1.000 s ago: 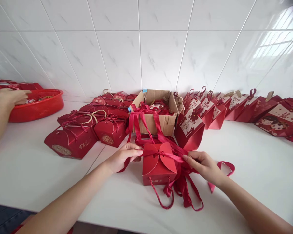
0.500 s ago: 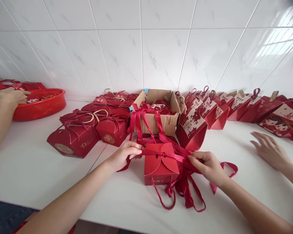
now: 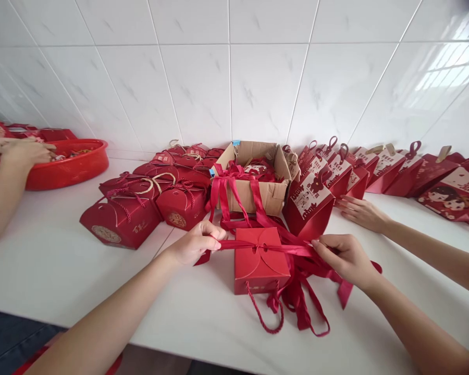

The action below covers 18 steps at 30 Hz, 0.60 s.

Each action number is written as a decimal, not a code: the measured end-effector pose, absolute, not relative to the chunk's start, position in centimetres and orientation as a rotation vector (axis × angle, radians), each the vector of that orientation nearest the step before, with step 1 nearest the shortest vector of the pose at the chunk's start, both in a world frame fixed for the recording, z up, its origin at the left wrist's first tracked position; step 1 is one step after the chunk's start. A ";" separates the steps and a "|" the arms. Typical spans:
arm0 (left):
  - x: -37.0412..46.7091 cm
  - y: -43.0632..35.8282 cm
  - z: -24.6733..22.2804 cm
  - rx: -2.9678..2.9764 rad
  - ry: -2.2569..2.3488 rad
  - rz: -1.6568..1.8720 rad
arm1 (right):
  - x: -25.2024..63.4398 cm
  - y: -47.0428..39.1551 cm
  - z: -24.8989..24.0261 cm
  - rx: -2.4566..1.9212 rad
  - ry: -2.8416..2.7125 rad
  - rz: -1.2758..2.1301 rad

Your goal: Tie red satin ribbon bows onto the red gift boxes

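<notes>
A small red box (image 3: 260,271) with a rope handle stands on the white table in front of me. Red ribbon (image 3: 297,250) crosses its top and is knotted at the middle of the lid. My left hand (image 3: 197,243) pinches one end of the ribbon to the left of the box. On the right, my right hand (image 3: 344,258) grips the other end, and the ribbon between the two hands is taut. Loose ribbon lies in loops beside and behind the box.
Behind stands a cardboard box (image 3: 273,200) with ribbon hanging over its edge. Red gift boxes (image 3: 121,221) are grouped at the left, red gift bags (image 3: 308,203) at the right. Another person's hand (image 3: 361,212) touches the bags; other hands (image 3: 25,153) are over a red basin (image 3: 70,169).
My hands have moved slightly apart, and the ribbon is pulled straighter with a smaller knot. The other person's hand at the right has moved left to the gift bags.
</notes>
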State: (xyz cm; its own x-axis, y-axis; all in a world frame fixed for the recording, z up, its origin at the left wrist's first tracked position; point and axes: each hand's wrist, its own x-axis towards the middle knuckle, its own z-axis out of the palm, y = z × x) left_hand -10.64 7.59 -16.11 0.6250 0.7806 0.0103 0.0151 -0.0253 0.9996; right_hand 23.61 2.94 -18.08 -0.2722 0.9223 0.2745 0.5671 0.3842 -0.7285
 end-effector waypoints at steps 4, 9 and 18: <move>-11.1 8.0 -16.1 1.553 0.711 0.540 | 23.4 3.0 -18.0 -1.329 -2.034 0.707; -10.1 7.6 -15.2 1.569 0.730 0.463 | 21.5 2.2 -15.7 -1.245 -1.898 1.244; -7.8 5.6 -12.3 1.721 1.082 0.380 | 19.0 5.2 -10.8 -1.120 -2.248 1.623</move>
